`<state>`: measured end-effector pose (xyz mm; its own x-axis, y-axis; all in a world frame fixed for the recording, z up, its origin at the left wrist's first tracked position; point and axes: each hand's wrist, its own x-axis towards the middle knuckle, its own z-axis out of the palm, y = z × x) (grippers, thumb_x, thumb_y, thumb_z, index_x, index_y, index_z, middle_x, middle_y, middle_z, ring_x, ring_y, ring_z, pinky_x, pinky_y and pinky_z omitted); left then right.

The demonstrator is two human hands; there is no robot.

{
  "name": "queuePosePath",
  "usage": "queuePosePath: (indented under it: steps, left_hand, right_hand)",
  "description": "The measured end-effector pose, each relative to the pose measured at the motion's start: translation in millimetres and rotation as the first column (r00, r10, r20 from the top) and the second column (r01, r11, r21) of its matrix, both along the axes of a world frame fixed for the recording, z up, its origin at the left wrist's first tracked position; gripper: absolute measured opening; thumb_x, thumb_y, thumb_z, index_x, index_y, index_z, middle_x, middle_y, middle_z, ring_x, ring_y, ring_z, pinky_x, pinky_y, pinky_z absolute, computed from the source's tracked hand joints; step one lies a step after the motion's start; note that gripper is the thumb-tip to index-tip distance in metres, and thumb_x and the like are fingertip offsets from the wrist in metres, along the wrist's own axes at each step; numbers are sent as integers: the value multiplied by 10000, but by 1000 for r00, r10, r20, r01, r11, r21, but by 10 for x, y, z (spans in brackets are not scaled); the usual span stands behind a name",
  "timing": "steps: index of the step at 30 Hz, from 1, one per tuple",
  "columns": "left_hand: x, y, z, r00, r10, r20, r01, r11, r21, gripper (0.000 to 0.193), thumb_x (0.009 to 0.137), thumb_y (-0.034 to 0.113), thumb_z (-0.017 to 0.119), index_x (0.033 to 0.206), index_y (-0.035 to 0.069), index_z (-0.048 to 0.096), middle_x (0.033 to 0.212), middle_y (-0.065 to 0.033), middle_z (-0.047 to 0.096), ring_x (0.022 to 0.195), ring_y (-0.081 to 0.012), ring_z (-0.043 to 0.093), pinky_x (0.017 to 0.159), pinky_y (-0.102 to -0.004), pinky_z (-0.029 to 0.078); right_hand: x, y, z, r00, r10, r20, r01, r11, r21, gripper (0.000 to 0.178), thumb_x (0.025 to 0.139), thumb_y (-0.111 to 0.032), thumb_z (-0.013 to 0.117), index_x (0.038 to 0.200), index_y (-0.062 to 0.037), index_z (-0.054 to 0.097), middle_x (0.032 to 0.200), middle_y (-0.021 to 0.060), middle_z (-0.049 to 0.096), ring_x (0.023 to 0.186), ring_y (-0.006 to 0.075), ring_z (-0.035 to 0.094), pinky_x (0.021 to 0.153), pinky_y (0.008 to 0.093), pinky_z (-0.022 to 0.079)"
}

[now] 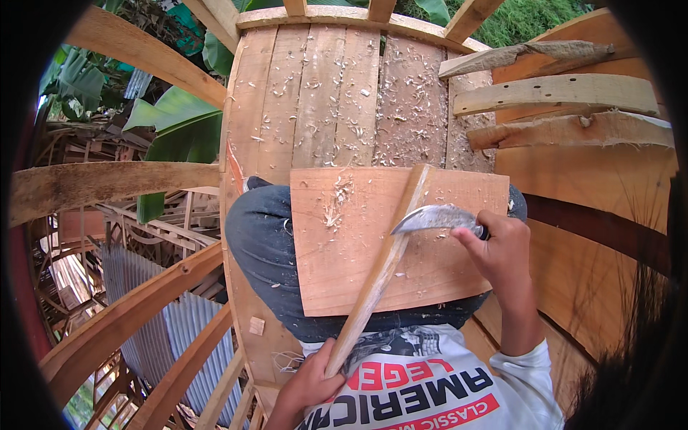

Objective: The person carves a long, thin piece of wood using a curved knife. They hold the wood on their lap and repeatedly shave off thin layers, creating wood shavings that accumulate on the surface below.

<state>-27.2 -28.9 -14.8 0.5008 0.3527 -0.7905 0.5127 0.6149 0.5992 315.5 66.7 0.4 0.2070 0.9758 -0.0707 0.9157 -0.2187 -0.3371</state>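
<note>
A flat wooden board point(344, 251) lies across my lap on dark trousers. A long thin wooden stick point(380, 269) runs diagonally over the board, from its upper edge down to my left hand point(309, 383), which grips the stick's lower end near my shirt. My right hand point(502, 251) holds a curved metal blade point(433, 217) by its handle. The blade's edge rests against the stick about halfway up. A few wood shavings point(337, 204) lie on the board.
I sit on a plank deck point(344, 93) strewn with shavings, inside a curved wooden frame. Bent ribs point(115, 330) stand at left, stacked timbers point(559, 93) at right. Banana leaves point(179, 129) and corrugated sheet point(179, 330) show below left.
</note>
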Motion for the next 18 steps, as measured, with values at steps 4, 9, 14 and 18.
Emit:
queuePosePath:
  steps: [4,9,14,18]
  left_hand:
    - [8,26,-13,1000,-13,-5,13,999,-33,476,717,142,576,1130,-37,421,851,-261,592,796,-369,607,740,-387,472]
    - [115,115,158,988,-75,-132,81,996,40,442,715,136,590,1093,-25,426,875,-277,591,851,-437,598,749,-413,468]
    - [150,141,160,990,-72,-118,81,994,68,441,715,132,609,1086,-20,424,892,-284,589,891,-465,581,754,-422,465]
    - [118,144,175,988,-62,-138,70,996,52,455,717,131,616,1097,-24,420,899,-282,595,902,-466,581,764,-419,467]
  right_hand:
    - [-149,-74,-27,990,144,-3,-144,989,23,583,707,-588,703,564,-36,580,470,133,510,469,312,575,450,378,433]
    - [117,98,-53,990,-118,71,115,992,48,596,717,-592,691,569,-24,585,479,143,521,471,311,576,456,381,437]
    - [-177,-89,60,970,227,-87,-229,973,-8,575,725,-571,700,583,-24,593,504,144,537,476,313,576,466,385,445]
    - [283,172,-157,959,-285,-8,285,957,52,554,742,-544,701,606,-17,599,515,153,540,487,322,578,470,382,447]
